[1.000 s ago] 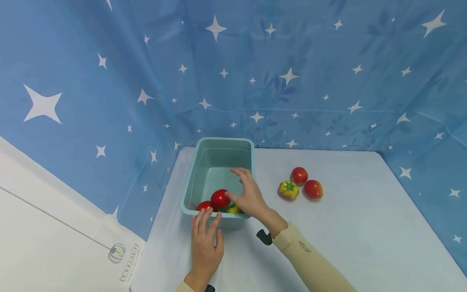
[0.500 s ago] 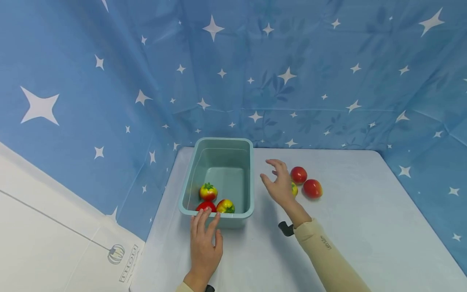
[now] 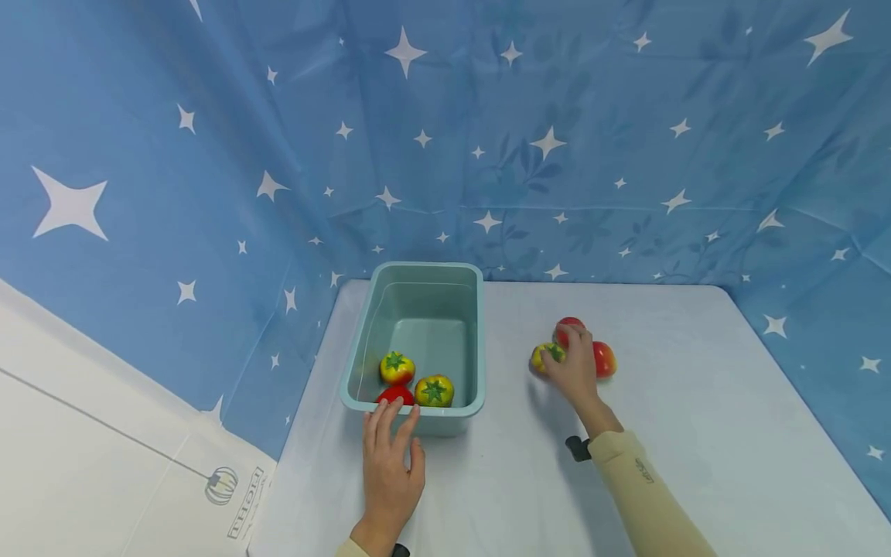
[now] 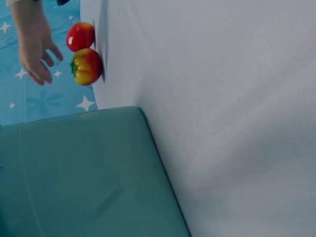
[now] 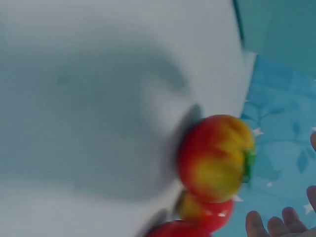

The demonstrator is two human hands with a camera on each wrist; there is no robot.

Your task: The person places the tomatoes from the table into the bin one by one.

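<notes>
Head view shows both hands [image 3: 393, 472] [image 3: 576, 373] — fingers parted, gripping nothing — at tub [image 3: 448, 427] and fruit [image 3: 605, 360]; left wrist view, only the right.

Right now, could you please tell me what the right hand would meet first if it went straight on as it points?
The right hand would probably first meet the rearmost red fruit, which it partly covers in the head view, though depth is unclear.

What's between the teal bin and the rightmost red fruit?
In the head view, the yellow fruit, with the right hand hovering there; another red fruit sits slightly farther back.
</notes>
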